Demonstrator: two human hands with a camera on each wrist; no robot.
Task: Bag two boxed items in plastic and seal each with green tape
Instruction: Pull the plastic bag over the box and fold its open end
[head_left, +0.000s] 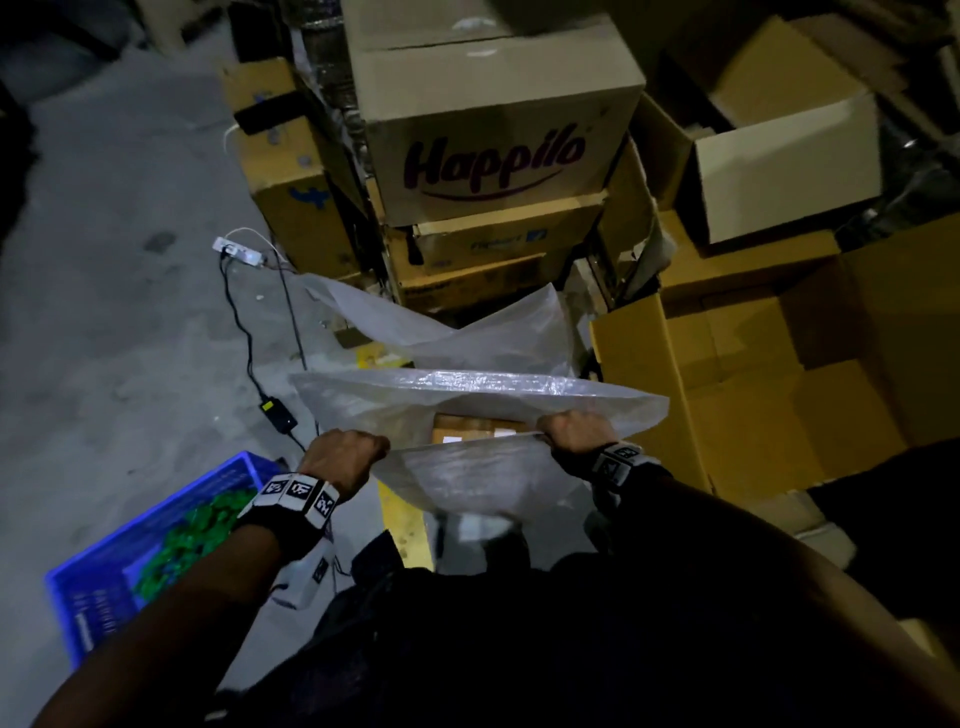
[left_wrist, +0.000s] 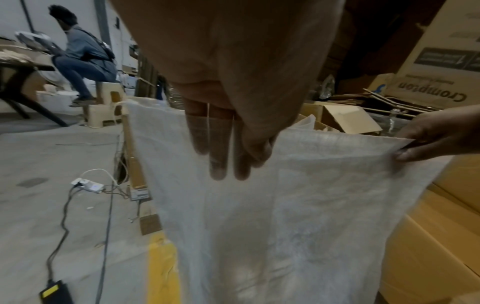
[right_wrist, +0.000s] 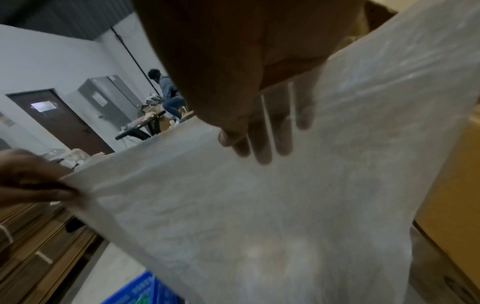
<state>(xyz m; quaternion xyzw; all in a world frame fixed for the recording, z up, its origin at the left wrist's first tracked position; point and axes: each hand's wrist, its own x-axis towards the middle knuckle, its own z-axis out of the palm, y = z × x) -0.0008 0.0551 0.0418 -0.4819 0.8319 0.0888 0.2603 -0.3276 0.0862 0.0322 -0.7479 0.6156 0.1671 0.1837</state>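
Plastic bag (head_left: 457, 467) hangs in front of me, mouth up, held by its near lip. My left hand (head_left: 343, 457) grips one end of that lip, my right hand (head_left: 576, 431) the other; on both wrist views the fingers (left_wrist: 218, 148) lie inside behind the film with the thumb pressing from outside, so each hand pinches the plastic. Far lip stands away, leaving the mouth gaping. I judge the spread grip is there to keep the opening wide and let the load settle.

Boxed item (head_left: 475, 431) sits down inside the bag, its brown top and a pale label showing through the mouth. One item bagged, not yet sealed, by the look of it.

Blue crate (head_left: 171, 514) low on my left carries a green heap, likely the tape, though too dim to be sure.

Further out: a second loose plastic sheet (head_left: 457, 327), then stacked cartons, the Happilo carton (head_left: 493, 130) on top. Power strip (head_left: 236, 249) and cables trail across the floor.
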